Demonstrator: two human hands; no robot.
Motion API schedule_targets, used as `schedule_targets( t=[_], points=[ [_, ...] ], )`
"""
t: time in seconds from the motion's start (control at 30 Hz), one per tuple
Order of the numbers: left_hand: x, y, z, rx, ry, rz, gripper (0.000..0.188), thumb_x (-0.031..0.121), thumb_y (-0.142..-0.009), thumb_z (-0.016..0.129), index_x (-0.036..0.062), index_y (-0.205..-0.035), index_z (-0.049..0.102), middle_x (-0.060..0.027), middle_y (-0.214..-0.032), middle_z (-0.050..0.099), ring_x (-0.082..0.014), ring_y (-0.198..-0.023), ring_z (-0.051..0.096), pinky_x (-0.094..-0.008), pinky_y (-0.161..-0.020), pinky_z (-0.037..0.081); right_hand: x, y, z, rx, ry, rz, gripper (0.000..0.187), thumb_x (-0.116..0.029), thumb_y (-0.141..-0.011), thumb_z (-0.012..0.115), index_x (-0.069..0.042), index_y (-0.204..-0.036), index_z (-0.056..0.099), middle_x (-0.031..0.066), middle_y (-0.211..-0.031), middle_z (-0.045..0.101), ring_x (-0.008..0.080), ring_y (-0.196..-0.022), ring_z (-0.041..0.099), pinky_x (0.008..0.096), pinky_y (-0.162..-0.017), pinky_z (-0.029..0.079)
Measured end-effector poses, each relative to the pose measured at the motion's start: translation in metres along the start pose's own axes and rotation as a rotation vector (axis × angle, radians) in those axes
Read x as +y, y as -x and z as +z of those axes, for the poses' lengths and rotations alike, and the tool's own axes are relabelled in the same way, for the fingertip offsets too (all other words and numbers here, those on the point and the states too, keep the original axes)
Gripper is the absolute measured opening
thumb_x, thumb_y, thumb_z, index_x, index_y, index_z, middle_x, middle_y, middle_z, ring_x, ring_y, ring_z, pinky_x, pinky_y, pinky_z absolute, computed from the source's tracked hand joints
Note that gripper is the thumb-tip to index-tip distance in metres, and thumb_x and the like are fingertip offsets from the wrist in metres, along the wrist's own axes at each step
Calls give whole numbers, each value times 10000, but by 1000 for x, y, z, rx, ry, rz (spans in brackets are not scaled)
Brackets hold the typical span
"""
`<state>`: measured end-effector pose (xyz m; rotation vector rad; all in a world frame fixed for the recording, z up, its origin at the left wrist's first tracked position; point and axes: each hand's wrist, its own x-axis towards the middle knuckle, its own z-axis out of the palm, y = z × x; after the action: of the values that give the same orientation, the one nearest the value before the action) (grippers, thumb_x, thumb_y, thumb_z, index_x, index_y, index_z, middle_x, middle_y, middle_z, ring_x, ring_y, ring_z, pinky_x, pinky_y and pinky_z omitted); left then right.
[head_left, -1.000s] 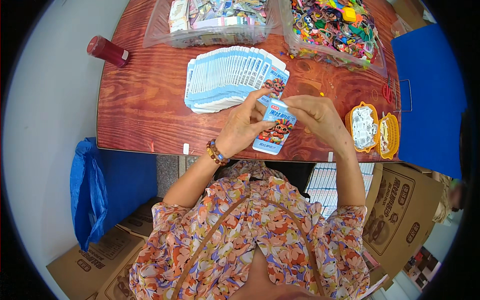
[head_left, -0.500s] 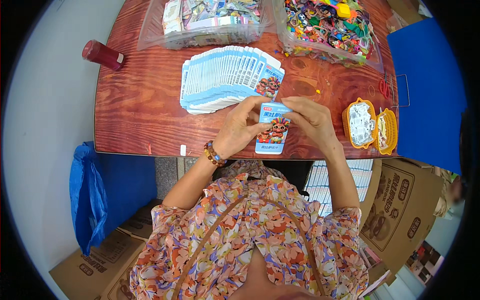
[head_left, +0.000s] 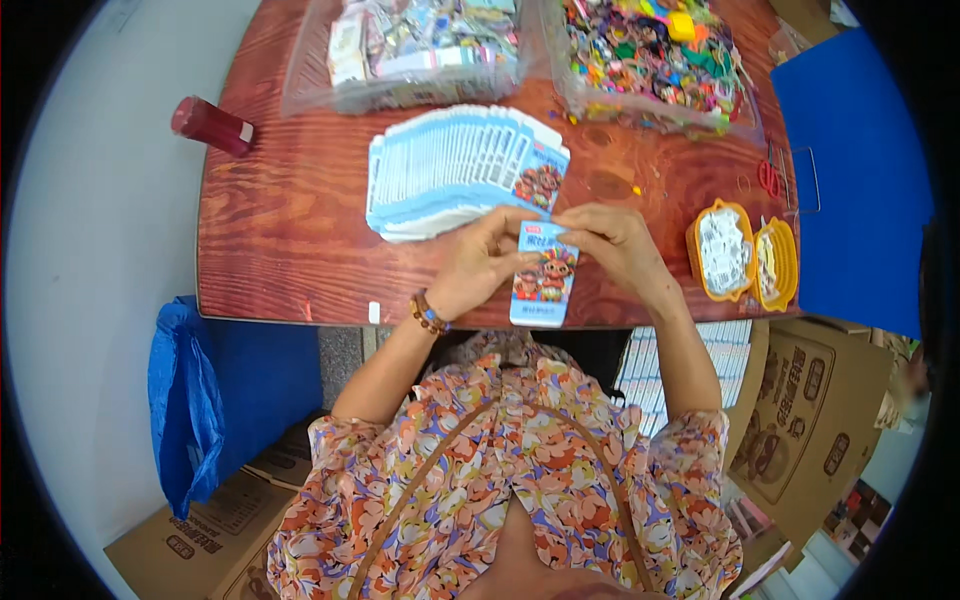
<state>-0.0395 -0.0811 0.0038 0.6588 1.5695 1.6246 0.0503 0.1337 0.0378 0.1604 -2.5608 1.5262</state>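
Note:
Between my hands, over the table's near edge, is a small light-blue printed card box with cartoon figures on its face. My left hand is closed on its left side, thumb across the front. At the top right end of the box, the thumb and fingers of my right hand pinch its edge. Just beyond lies a fanned row of matching flat card boxes, overlapping one another, with the rightmost one face up.
A clear bin of small packets and a clear bin of colourful trinkets stand at the back. On the right are yellow baskets with white packets and red scissors. A dark red bottle lies left.
The whole scene sits slightly lower in the picture. My hands keep hold of the same card box, and my right fingers have shifted a little at its top end.

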Motion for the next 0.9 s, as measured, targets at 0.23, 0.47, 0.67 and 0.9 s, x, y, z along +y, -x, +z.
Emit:
schedule_targets(
  t=[0.23, 0.47, 0.67, 0.9],
  points=[
    [-11, -3, -4, 335, -294, 243, 966, 144, -872, 759, 59, -1580, 108, -215, -1526, 371, -302, -1326, 477, -426, -1102, 420, 33, -17, 19, 327, -1147, 471, 280, -110, -987, 573, 36, -1225, 596, 111, -1095, 704, 190, -937, 706, 357, -824, 602],
    [16, -4, -29, 639, -280, 490, 1068, 42, -696, 866, 48, -1535, 205, -189, -1507, 364, -290, -1333, 440, -406, -1082, 434, -11, -88, 70, -27, -1222, 606, 244, -160, -998, 579, -4, -1181, 621, 76, -1099, 680, 182, -976, 671, 343, -832, 563],
    [37, 12, -65, 735, 58, 472, 934, 53, -689, 891, 46, -1442, 338, -122, -1415, 446, -220, -1256, 501, -386, -1041, 469, -27, -227, 16, 34, 337, -5, 212, -213, -885, 668, -5, -915, 687, 125, -809, 694, 227, -864, 698, 367, -733, 520],
    [19, 30, -56, 704, -175, 289, 967, 13, -695, 874, 64, -1480, 312, -139, -1353, 491, -231, -1229, 520, -382, -979, 514, 22, -320, 46, -254, 921, 14, 469, -386, -719, 801, -38, -1008, 677, 175, -1019, 703, 327, -976, 686, 449, -799, 533]
  ],
)
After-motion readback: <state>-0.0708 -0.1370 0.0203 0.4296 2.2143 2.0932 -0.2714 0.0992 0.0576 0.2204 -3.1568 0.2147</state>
